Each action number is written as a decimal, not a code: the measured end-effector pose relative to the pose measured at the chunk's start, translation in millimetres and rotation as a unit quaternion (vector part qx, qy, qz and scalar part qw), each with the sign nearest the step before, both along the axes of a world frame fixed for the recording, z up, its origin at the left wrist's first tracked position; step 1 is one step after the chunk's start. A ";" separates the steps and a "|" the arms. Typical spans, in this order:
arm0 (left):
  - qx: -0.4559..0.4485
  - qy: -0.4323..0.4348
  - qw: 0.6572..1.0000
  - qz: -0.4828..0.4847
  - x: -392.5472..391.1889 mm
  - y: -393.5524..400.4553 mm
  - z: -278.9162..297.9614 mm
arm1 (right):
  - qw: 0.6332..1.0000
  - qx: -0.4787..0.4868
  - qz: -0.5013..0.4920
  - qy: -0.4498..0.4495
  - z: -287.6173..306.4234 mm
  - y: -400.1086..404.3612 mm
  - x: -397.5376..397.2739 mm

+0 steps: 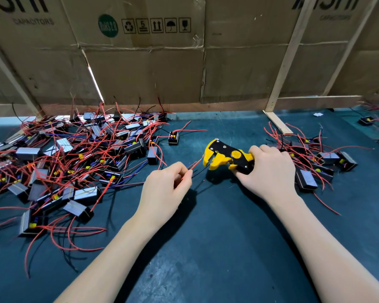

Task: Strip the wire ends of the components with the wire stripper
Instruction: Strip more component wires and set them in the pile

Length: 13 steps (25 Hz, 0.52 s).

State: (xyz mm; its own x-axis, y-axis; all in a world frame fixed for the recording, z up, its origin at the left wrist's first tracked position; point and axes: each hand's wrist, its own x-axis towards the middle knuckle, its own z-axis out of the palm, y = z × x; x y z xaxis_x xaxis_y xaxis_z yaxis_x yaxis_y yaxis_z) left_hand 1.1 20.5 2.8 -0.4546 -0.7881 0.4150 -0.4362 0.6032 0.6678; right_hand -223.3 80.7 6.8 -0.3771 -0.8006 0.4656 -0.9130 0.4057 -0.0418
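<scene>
The right hand grips the handles of a yellow-and-black wire stripper, fingers curled round them, and holds the tool just above the dark green table mat with its yellow head turned to the left. The mouth of the stripper stands open. The left hand pinches a thin red wire between thumb and fingertips; the wire runs up and to the right from the fingers, and its free end lies just beside the open mouth of the tool, though whether it sits inside the mouth or only in front of it cannot be told. A darker wire leaves the same pinch and lies lower, towards the shadow under the tool. To the left a large pile of components covers the mat: small black boxes with grey sides and yellow parts, tangled with red, blue and black leads. One single component stands apart from the pile, near its right edge, behind the left hand. A smaller group of components lies on the right, just behind and beside the right hand. At the back, flattened cardboard boxes form a wall, braced by pale wooden battens.
</scene>
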 end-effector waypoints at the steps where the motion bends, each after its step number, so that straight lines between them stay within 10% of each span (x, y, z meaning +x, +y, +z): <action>1: 0.001 0.001 1.000 0.001 0.4 -0.1 0.0 | 1.000 0.003 0.003 0.008 -1.2 0.0 -1.8; 13: 0.004 0.000 1.000 0.014 -0.8 -1.3 -1.6 | 1.000 -0.028 0.013 0.000 -1.3 -0.3 -2.2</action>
State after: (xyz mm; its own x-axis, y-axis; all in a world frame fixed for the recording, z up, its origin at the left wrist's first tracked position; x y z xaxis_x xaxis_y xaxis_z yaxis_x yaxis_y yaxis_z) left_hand 0.2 19.3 1.3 -0.4323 -0.8037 0.4089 -0.4522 0.5856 0.6728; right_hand -225.4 80.4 5.5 -0.3575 -0.7828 0.5093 -0.9229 0.3796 -0.0643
